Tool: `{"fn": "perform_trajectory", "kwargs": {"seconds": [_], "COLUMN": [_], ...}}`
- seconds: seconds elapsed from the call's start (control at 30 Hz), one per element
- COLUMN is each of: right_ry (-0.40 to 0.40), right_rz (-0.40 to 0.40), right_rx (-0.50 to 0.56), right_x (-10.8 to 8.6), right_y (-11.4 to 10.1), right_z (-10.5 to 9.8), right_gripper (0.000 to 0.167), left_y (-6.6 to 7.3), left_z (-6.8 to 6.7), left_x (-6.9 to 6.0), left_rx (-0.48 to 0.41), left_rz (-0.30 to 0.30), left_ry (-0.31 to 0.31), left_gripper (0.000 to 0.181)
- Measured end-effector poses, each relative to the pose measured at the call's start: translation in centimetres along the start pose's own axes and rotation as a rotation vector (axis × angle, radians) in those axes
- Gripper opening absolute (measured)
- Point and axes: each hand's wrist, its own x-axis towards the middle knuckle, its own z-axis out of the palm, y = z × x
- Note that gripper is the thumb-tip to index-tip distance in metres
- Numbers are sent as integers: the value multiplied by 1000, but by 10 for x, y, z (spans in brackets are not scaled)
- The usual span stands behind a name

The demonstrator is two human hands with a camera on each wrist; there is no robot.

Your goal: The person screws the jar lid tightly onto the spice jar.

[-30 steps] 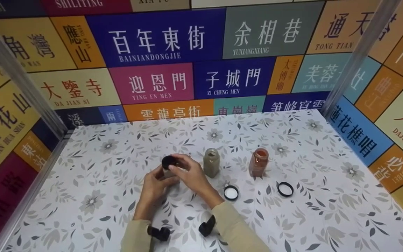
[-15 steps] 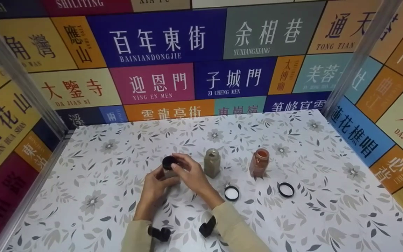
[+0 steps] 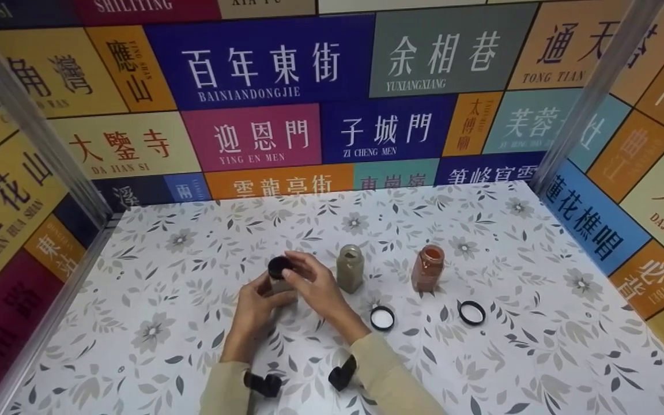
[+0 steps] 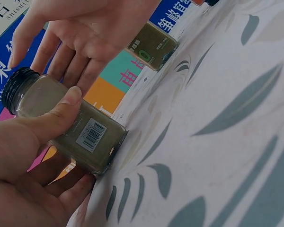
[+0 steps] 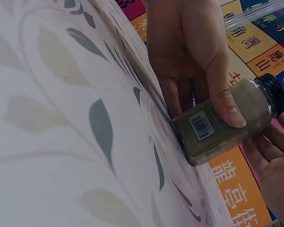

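Observation:
My left hand [image 3: 254,308] grips a glass jar [image 4: 75,125] of greenish-brown powder, thumb across its barcode side and fingers round the other side. A black screw lid [image 3: 278,267] sits on that jar's mouth. From the right, my right hand [image 3: 316,286] holds the lid, with thumb and fingers about its rim. In the left wrist view the jar looks tilted by the camera, with its base near the table. Just right of the hands stands a second jar [image 3: 350,268] of similar powder, without a lid. Further right is an uncovered jar [image 3: 427,268] with reddish-orange contents.
Two black-rimmed lids lie on the table [image 3: 205,340]: one lid [image 3: 382,318] in front of the greenish jar, another lid [image 3: 472,313] near the reddish jar. Panels with printed characters [image 3: 263,63] enclose the back and sides.
My right fingers and thumb have shifted slightly at the lid's rim. The jar stays in my left hand, and the other jars and lids stay put.

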Motion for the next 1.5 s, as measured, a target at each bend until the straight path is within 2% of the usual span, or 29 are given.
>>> {"fn": "perform_trajectory", "kwargs": {"seconds": [0.23,0.4,0.57,0.73,1.0,1.17,1.33,1.5], "right_ry": [0,0,2,5,18,12,10,10], "right_rz": [-13,16,30,-13,38,14,-5,-21], "right_rx": [31,39,0,-10,32,5,-11,32], "right_x": [1,1,0,1,0,0,1,1], "right_y": [0,0,-2,0,-3,-4,-2,-1], "right_z": [0,1,0,1,2,1,1,1], "right_gripper": [39,41,45,40,41,46,41,38], "left_y": [-1,0,1,1,1,2,2,1], "left_z": [1,0,1,0,1,1,0,1], "left_x": [1,0,1,1,1,1,1,0], "left_rx": [-31,11,49,58,60,54,66,8], "left_rz": [-13,-11,0,-19,-17,-22,-26,-11], "left_ry": [-4,6,-1,-2,14,7,5,3], "left_gripper": [67,64,64,67,64,66,66,65]}}
